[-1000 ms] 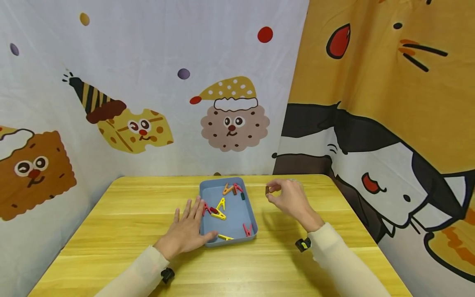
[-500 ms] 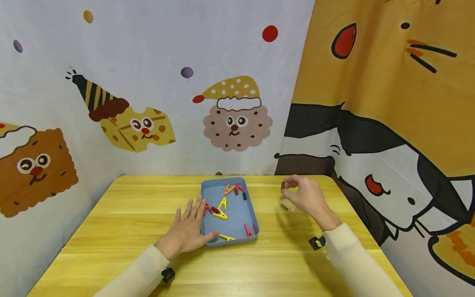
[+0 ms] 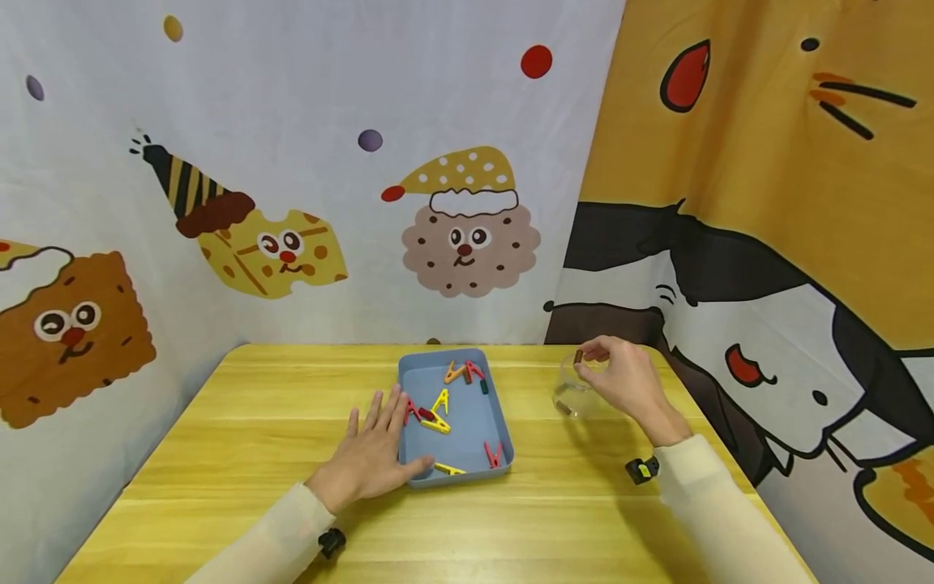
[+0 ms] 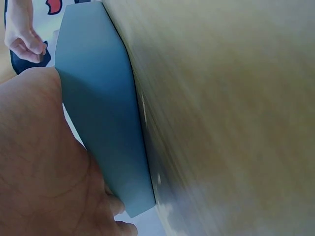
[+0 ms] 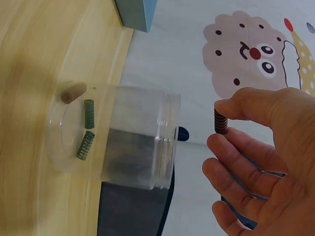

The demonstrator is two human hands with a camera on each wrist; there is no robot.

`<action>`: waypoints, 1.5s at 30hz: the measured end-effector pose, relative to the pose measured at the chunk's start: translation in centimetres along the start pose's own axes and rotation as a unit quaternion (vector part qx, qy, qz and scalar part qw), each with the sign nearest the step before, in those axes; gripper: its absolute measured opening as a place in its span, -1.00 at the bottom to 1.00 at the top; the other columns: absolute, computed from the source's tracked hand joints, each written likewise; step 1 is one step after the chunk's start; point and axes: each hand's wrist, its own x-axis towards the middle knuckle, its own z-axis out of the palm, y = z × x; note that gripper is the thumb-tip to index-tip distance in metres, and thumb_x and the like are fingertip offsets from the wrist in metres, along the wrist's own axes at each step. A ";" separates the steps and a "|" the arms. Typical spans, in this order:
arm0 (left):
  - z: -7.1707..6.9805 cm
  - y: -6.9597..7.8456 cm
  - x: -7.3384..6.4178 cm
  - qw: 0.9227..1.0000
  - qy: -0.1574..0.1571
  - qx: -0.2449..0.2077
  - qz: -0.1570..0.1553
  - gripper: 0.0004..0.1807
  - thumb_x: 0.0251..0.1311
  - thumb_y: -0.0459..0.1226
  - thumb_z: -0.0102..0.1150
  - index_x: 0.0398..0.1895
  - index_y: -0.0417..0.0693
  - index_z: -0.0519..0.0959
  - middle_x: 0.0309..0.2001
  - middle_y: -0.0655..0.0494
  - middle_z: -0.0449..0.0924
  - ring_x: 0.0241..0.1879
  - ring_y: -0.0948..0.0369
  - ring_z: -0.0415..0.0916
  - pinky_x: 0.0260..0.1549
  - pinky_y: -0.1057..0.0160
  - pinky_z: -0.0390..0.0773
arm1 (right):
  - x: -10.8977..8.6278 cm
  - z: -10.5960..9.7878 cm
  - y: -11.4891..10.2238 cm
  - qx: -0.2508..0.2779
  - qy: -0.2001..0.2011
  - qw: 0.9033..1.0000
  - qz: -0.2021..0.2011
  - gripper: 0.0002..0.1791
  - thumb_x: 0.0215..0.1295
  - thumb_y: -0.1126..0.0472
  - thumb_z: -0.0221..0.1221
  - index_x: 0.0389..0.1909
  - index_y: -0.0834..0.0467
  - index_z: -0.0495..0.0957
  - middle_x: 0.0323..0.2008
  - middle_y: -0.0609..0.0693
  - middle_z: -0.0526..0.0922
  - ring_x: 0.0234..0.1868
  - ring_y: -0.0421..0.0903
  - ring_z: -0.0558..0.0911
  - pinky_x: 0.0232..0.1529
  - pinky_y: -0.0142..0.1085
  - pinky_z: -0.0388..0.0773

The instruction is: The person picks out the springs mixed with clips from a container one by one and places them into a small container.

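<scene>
My right hand pinches a small brown coil spring between thumb and index finger, the other fingers loosely bent. In the right wrist view, the spring is just beyond the mouth of a clear plastic jar. Inside, at the jar's bottom, lie a brown spring and two green springs. My left hand lies with straight fingers along the left side of a grey-blue tray, thumb over its near corner. The left wrist view shows the palm against the tray's outer wall.
Several plastic clips lie in the tray, among them a yellow clip, an orange clip and a red clip. Small dark pieces, one green, lie among them. A printed curtain hangs behind the wooden table.
My right hand has moved right with the brown spring, from beside the tray to the jar's mouth. The jar has come into clearer sight. My left hand stays on the tray.
</scene>
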 end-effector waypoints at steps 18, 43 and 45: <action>0.1 0.0 0.0 1.000 0.005 0.000 -0.001 0.37 0.52 0.52 0.21 0.98 -0.16 -0.13 0.98 -0.13 -0.29 0.95 -0.31 -0.26 0.79 -0.67 -0.15 | -0.4 -0.3 1.9 -0.026 -0.020 0.999 0.040 -0.71 0.47 0.09 0.57 0.03 0.19 0.89 0.16 0.34 0.84 0.14 0.36 0.83 0.09 0.28 0.78; 0.4 -0.1 0.2 1.000 0.002 0.008 -0.002 0.35 0.55 0.50 0.19 0.98 -0.15 -0.14 0.98 -0.12 -0.31 0.96 -0.31 -0.29 0.79 -0.65 -0.17 | -0.9 -0.8 2.2 -0.030 -0.050 0.996 0.067 -0.57 0.48 0.01 0.57 0.16 0.24 0.89 0.26 0.41 0.76 0.19 0.39 0.79 0.09 0.28 0.77; 0.4 -0.2 0.2 1.000 0.002 0.008 -0.003 0.36 0.54 0.51 0.18 0.98 -0.15 -0.14 0.98 -0.11 -0.33 0.96 -0.30 -0.31 0.80 -0.65 -0.18 | -0.8 -0.8 2.1 -0.031 -0.047 0.996 0.066 -0.57 0.48 0.01 0.57 0.16 0.23 0.89 0.24 0.41 0.77 0.19 0.39 0.79 0.08 0.28 0.77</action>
